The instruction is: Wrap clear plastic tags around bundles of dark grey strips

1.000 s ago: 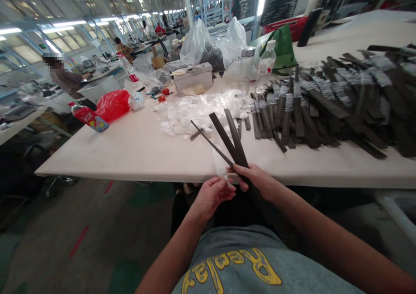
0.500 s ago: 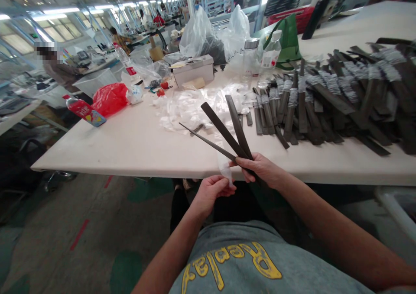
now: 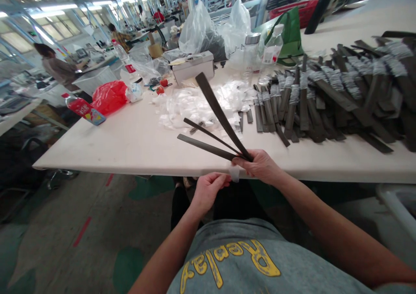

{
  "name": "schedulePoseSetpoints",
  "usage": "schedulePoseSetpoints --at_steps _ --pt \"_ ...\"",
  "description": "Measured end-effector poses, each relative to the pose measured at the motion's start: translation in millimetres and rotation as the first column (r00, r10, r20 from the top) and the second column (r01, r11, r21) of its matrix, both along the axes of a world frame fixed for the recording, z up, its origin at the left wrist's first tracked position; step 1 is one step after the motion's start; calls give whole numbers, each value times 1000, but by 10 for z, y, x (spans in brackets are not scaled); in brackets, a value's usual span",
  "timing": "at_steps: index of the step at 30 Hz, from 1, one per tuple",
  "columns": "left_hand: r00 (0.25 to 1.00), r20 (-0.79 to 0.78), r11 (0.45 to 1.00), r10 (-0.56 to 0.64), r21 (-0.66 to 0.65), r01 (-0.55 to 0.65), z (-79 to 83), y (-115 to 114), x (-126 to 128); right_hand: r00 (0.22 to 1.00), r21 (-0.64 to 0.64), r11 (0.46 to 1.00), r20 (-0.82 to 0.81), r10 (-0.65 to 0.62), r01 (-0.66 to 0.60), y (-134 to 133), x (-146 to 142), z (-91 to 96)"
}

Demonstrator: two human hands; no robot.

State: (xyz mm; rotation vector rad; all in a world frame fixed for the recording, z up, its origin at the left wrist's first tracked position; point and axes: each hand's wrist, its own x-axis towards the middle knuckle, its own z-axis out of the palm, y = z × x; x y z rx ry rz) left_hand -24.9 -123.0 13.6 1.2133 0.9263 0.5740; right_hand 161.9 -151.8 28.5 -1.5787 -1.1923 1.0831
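Note:
My right hand [image 3: 258, 166] is closed around the lower ends of several dark flat strips [image 3: 221, 112], which fan out up and to the left over the table's front edge. Close beside it, my left hand [image 3: 211, 190] pinches a small piece of thin white film [image 3: 234, 173] between thumb and fingers. The film reaches across to the underside of the right hand; where it ends there is hidden. Behind the strips lies a loose heap of crumpled white film pieces [image 3: 208, 103] on the table.
A large pile of similar dark strips in wrapped bundles [image 3: 334, 99] covers the table's right side. A red bag [image 3: 110, 97] and a bottle [image 3: 83, 109] lie at the left. Behind stand a box [image 3: 193, 69], a jar [image 3: 251, 56] and a green bag [image 3: 289, 36]. A person [image 3: 58, 66] works farther off.
The strips have shifted in my right hand, two now lying lower to the left and one pointing higher. The white film hangs shorter between my hands, and my left hand has moved slightly left.

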Motion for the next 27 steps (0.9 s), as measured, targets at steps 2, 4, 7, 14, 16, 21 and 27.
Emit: schedulePoseSetpoints --at_steps 2,4,7,14,16,21,27 --pt "999 38 999 28 -38 -26 -2 28 20 999 12 1000 44 27 -28 -21 -3 -5" --pt "997 71 997 20 -81 -15 -13 61 53 994 38 997 91 62 -66 -36 -21 -11" --pt "993 114 995 -15 -96 26 -54 109 106 979 101 988 180 96 -115 -47 -47 -12" --pt "983 142 961 -114 -236 145 -107 136 160 900 220 961 432 57 -167 -32 -42 -11" --pt "980 131 947 -147 -267 178 -89 130 166 890 222 960 453 54 -172 -18 -41 -22" --pt "975 98 938 -200 -268 220 -95 121 183 912 262 959 411 -6 -112 -35 -32 -51" --pt "987 152 948 41 -317 9 -129 196 246 992 135 982 -27 -126 129 -272 94 -32"
